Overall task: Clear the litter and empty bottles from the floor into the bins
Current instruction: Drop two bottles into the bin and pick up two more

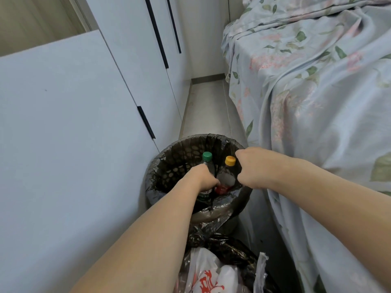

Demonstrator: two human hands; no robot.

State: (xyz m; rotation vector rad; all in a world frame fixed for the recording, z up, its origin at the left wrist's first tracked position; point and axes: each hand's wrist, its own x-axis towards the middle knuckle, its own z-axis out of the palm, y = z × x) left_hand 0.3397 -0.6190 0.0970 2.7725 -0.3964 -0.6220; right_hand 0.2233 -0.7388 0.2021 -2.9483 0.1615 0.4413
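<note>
Head view: a green-capped bottle [206, 163] is gripped by the left hand [203, 178] and a yellow-capped bottle [227, 172] by the right hand [251, 166]. Both are held upright over the lined bin [169, 163], seemingly for dropping in.

My left hand [203, 178] grips the green-capped bottle [207, 163] inside the lined bin [169, 166]; my right hand [251, 168], seemingly holding the yellow-capped bottle [227, 174], hovers at the bin's right rim.

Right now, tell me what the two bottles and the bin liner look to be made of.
Green-capped bottle and yellow-capped bottle: apparently clear glossy plastic, see-through walls, coloured screw caps. Bin liner: thin, shiny dark plastic film, crinkled over the rim.
</note>
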